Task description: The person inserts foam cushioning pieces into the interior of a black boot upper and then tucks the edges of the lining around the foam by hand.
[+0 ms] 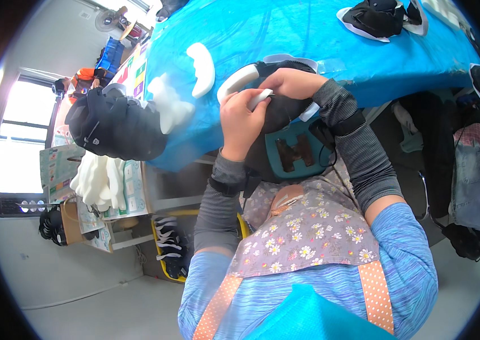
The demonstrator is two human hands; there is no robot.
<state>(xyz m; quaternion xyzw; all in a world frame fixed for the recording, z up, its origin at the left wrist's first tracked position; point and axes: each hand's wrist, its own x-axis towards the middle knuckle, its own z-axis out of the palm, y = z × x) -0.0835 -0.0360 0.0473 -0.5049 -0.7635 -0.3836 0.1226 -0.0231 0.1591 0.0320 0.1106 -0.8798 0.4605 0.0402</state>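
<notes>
At the near edge of the blue-covered table, both my hands work on a black cap-like fabric piece (279,116) with pale edging. My left hand (239,124) is closed, pinching a small white strip (260,99) between thumb and fingers. My right hand (296,84) curls over the black piece, its fingertips bent in against it beside the strip's upper end; just what they grip is partly hidden. A thick curved white foam piece (237,83) lies against the black piece, beyond my left fingers.
The blue table cover (245,28) carries a wavy white foam piece (202,69), more white foam pieces (169,102), a black fabric stack (115,124) at left and black-and-white pieces (378,21) at far right. A yellow-rimmed crate (180,279) stands below. Someone in orange (86,75) is at far left.
</notes>
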